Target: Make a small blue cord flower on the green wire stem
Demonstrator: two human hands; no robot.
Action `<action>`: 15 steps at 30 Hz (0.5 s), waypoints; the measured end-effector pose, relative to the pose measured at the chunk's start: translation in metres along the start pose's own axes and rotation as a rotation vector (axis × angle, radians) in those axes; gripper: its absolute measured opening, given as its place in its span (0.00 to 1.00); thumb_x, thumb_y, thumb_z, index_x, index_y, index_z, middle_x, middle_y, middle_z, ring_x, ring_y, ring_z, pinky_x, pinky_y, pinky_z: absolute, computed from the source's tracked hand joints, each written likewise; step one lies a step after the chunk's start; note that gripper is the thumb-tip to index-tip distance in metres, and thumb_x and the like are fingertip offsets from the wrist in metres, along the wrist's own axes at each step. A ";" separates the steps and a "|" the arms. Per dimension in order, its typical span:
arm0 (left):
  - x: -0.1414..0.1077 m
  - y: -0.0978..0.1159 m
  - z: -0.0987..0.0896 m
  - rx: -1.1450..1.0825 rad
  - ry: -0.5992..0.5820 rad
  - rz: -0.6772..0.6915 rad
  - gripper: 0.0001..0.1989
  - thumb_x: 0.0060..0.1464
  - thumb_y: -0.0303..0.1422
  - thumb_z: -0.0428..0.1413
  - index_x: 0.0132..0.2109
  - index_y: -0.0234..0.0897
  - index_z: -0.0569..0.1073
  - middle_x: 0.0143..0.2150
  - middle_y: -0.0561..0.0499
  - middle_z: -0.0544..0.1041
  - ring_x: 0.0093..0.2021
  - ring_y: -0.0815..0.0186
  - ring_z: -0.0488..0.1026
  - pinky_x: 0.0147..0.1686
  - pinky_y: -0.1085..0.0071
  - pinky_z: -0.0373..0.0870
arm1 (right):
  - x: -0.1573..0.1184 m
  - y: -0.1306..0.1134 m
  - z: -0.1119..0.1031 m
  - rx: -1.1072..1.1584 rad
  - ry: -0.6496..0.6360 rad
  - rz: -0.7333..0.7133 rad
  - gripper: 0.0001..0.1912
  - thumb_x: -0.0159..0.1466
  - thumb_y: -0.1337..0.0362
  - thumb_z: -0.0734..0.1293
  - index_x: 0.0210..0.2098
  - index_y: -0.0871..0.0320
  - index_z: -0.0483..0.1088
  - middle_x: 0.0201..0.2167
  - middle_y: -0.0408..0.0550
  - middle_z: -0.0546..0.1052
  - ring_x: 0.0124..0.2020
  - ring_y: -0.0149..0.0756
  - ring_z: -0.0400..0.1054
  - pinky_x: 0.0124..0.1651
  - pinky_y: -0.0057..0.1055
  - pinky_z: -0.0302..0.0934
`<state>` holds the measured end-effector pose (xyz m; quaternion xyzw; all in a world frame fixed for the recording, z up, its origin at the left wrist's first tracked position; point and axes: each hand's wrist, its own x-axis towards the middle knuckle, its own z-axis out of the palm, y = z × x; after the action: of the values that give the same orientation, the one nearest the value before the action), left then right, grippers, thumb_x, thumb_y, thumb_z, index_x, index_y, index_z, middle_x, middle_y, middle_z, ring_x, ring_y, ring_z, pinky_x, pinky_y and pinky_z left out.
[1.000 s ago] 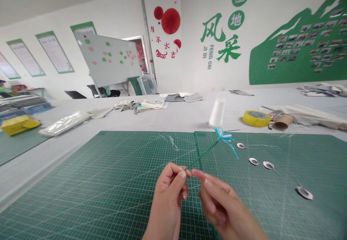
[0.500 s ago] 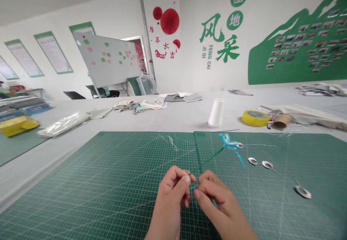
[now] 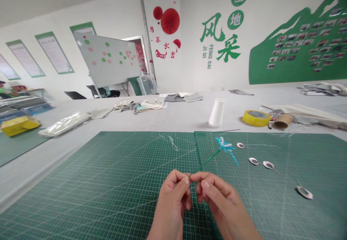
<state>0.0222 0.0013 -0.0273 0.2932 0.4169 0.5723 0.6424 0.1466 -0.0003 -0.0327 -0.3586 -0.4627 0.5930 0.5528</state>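
Beyond the green cutting mat (image 3: pixel 81 196) sit a white thread cone (image 3: pixel 216 112), a yellow tape roll (image 3: pixel 256 118) — and a cardboard tube (image 3: pixel 283 121).

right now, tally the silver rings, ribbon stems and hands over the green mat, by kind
silver rings on wire: 4
green stem with blue ribbon: 1
hands, left hand and right hand: 2
total: 7

bare left hand (image 3: pixel 172 202) and right hand (image 3: pixel 223 204), short fingernails (image 3: pixel 205 184)
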 end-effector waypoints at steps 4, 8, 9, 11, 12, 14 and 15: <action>-0.002 0.003 -0.001 -0.020 0.001 0.018 0.12 0.50 0.33 0.61 0.25 0.34 0.67 0.31 0.53 0.69 0.23 0.74 0.59 0.22 0.76 0.54 | -0.001 0.000 0.004 0.056 0.021 0.005 0.10 0.59 0.54 0.70 0.27 0.53 0.78 0.27 0.43 0.73 0.30 0.34 0.64 0.37 0.30 0.60; -0.002 0.004 -0.001 -0.051 -0.007 0.017 0.13 0.50 0.32 0.62 0.25 0.34 0.67 0.30 0.53 0.69 0.24 0.74 0.60 0.22 0.77 0.54 | -0.002 -0.003 0.006 0.077 0.016 -0.002 0.12 0.58 0.54 0.71 0.23 0.53 0.77 0.26 0.42 0.73 0.31 0.34 0.65 0.40 0.31 0.60; -0.001 0.005 -0.001 -0.066 -0.012 0.012 0.13 0.50 0.32 0.62 0.25 0.34 0.67 0.28 0.53 0.69 0.23 0.74 0.60 0.22 0.77 0.55 | -0.002 -0.004 0.006 0.079 0.027 0.014 0.11 0.58 0.54 0.71 0.24 0.53 0.78 0.27 0.43 0.73 0.32 0.34 0.65 0.40 0.31 0.61; -0.001 0.007 -0.001 -0.114 -0.033 -0.001 0.13 0.50 0.33 0.63 0.25 0.34 0.67 0.25 0.54 0.69 0.22 0.75 0.60 0.23 0.78 0.57 | -0.002 -0.003 0.006 0.099 0.053 0.053 0.10 0.56 0.54 0.72 0.26 0.52 0.79 0.28 0.43 0.74 0.32 0.35 0.66 0.41 0.31 0.61; -0.002 0.008 0.000 -0.142 -0.048 -0.011 0.13 0.50 0.33 0.63 0.25 0.34 0.67 0.23 0.55 0.69 0.22 0.75 0.60 0.23 0.78 0.58 | -0.002 -0.003 0.006 0.119 0.062 0.074 0.09 0.56 0.53 0.73 0.27 0.52 0.79 0.29 0.44 0.75 0.32 0.34 0.66 0.41 0.31 0.61; -0.003 0.012 0.001 -0.196 -0.072 -0.045 0.13 0.48 0.32 0.64 0.26 0.34 0.68 0.22 0.55 0.70 0.22 0.75 0.62 0.24 0.79 0.61 | -0.002 0.000 0.005 0.164 0.052 0.117 0.10 0.55 0.53 0.73 0.29 0.52 0.80 0.30 0.45 0.76 0.32 0.34 0.65 0.40 0.31 0.62; -0.003 0.013 0.002 -0.216 -0.077 -0.063 0.12 0.47 0.31 0.65 0.26 0.34 0.68 0.22 0.54 0.71 0.22 0.75 0.63 0.25 0.79 0.63 | -0.002 0.001 0.005 0.182 0.039 0.135 0.11 0.55 0.53 0.73 0.31 0.52 0.80 0.31 0.46 0.76 0.32 0.34 0.66 0.40 0.31 0.62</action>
<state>0.0176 0.0010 -0.0143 0.2307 0.3368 0.5819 0.7034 0.1422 -0.0026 -0.0320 -0.3488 -0.3710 0.6613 0.5508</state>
